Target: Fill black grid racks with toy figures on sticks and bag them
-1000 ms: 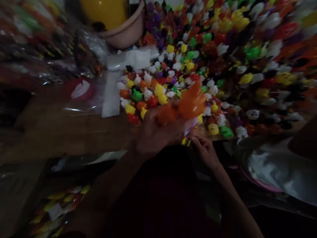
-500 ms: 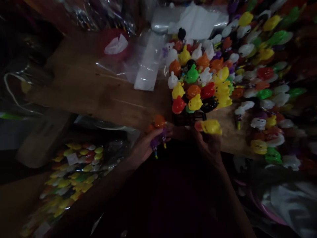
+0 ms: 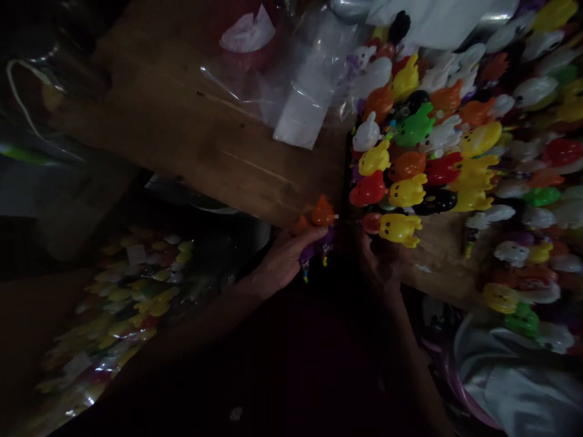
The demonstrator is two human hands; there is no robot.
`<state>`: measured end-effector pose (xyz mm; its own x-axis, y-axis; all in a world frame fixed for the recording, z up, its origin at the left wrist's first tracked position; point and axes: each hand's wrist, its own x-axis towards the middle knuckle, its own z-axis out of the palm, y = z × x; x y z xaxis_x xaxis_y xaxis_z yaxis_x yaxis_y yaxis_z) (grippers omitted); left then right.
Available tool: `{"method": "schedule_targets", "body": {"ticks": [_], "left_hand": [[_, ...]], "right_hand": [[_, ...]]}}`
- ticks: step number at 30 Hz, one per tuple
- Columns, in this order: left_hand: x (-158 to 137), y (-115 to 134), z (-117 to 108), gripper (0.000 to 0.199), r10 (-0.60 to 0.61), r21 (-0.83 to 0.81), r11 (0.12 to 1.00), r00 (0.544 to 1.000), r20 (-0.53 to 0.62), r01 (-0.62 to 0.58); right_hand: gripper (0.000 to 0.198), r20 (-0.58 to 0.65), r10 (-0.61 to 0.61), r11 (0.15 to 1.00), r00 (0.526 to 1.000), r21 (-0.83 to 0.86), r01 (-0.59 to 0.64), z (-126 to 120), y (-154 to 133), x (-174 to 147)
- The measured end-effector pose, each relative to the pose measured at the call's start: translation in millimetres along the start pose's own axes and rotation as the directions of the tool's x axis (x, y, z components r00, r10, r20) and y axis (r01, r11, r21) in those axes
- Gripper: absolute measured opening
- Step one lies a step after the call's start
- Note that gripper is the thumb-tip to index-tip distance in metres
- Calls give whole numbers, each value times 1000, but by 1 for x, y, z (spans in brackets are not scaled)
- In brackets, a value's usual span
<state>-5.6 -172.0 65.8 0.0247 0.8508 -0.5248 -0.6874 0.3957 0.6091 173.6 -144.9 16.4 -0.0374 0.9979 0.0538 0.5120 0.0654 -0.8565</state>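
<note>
My left hand [image 3: 285,258] is closed around small plastic toys with orange heads [image 3: 322,210] and purple lower parts, whose yellow-tipped ends hang below the thumb. Across from it, my right hand [image 3: 385,264] grips a yellow animal-shaped toy [image 3: 399,229] and a smaller red-orange toy [image 3: 371,223] from underneath. Its fingers are dark and partly hidden below the toys. Just beyond both hands, several rows of toy heads in red, yellow, green, white, orange and black stand packed together, with a red toy [image 3: 368,188] at the near left corner.
Clear plastic bags with a white card [image 3: 303,115] lie on the wooden table [image 3: 182,145]. A red bowl holds white paper [image 3: 248,30]. More loose toys [image 3: 512,254] crowd the right. Bagged toys [image 3: 155,303] sit lower left, and a pink-rimmed basin [image 3: 449,376] lower right.
The view has shifted, so the table and rows of toys appear larger and farther right. My left hand has come nearer my right, and the yellow toy now lies close against the front row.
</note>
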Motion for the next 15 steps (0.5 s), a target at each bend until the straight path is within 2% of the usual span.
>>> {"method": "schedule_targets", "body": {"ticks": [4,6,9,12,15], "left_hand": [[1,-2,-2,37,1,-27,1000,1000,-10,-1],[1,-3,-3,38,6,-43,999,1000,-3,-6],[0,-6,-5,39,24,-72,997,1000,2,-24],[1,-9,-6,41,16,-85,996,1000,23,-14],[1,-10,-8,42,0,-77,997,999,41,3]], "right_hand": [[33,-161,-64,981,985,-194,32,-1,-7,3],[30,-155,-147,965,977,-239,108,-2,-9,4],[24,-105,-238,953,966,-217,211,-2,-7,6],[22,-95,-233,958,968,-194,211,-2,-6,7],[24,-80,-216,950,973,-247,191,-2,-10,9]]}}
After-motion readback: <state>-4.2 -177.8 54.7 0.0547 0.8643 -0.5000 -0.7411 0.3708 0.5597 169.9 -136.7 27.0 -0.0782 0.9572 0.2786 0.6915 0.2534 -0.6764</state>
